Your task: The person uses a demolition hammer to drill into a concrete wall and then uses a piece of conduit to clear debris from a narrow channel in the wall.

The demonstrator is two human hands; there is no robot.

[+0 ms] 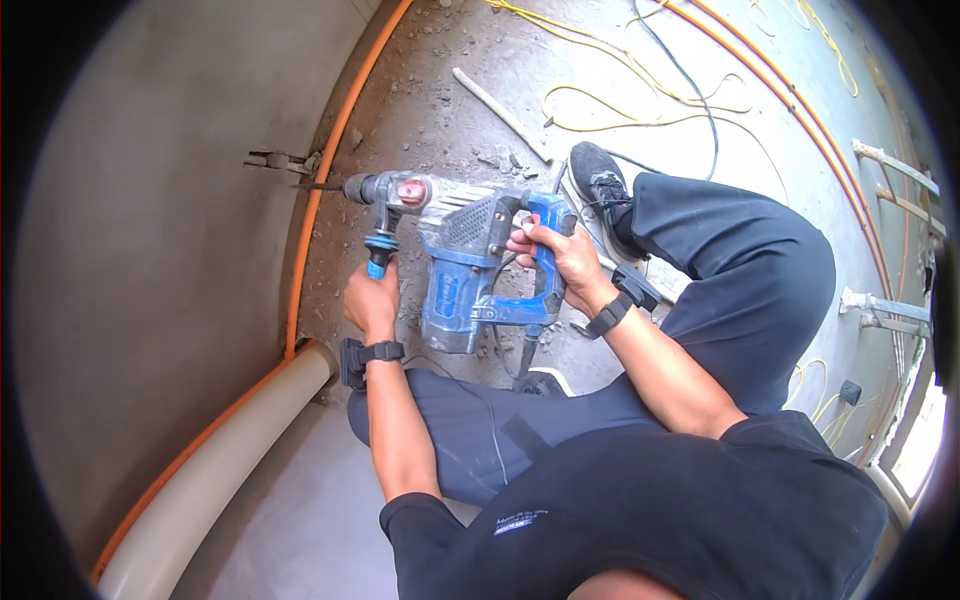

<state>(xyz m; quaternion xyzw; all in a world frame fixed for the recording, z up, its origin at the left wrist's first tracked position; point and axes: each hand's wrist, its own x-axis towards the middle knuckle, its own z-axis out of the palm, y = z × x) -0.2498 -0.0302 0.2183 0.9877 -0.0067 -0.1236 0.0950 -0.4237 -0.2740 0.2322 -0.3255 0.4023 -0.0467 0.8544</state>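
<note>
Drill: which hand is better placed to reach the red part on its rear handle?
Right, I'd judge: the right hand grips the rear handle, close to the red part. The left hand is around the side handle, farther forward.

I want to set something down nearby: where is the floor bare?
Most room: the floor between the thick pale pipe and the left leg. A smaller patch lies between the pale stick and the yellow cord. Crowded: around the drill, and along the wall, where rubble lies.
</note>
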